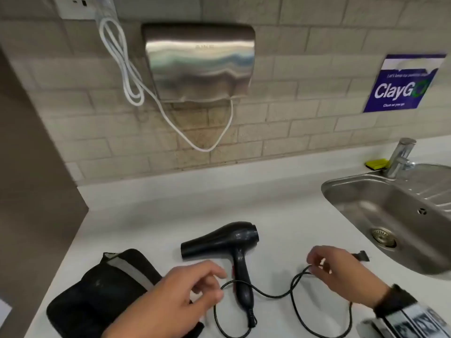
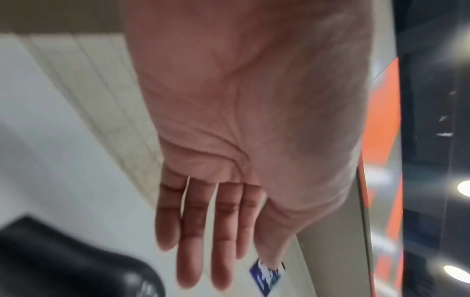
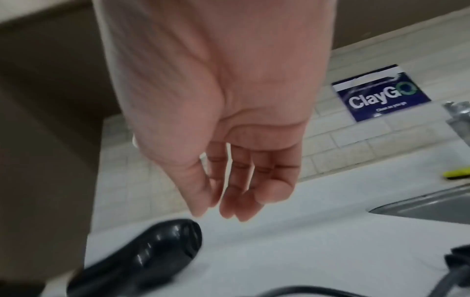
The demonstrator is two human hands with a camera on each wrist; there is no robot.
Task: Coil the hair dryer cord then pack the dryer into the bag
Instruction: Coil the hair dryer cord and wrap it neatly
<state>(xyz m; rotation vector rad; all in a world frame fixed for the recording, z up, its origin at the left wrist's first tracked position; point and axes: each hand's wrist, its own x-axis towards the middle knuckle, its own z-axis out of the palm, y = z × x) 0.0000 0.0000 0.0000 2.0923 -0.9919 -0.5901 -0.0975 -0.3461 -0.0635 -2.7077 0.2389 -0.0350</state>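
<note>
A black hair dryer lies on the white counter, nozzle to the left and handle toward me. Its black cord lies in loose loops from the handle's end across to the plug on the right. A black bag with a grey strip lies flat at the near left. My left hand hovers above the cord beside the handle, fingers relaxed and empty. My right hand hovers over the cord near the plug, holding nothing. The right wrist view shows the dryer below loosely hanging fingers.
A steel sink with a tap and a yellow sponge sits at the right. On the tiled wall hang a metal hand dryer, a looped white cable and a blue sign. A brown panel bounds the left.
</note>
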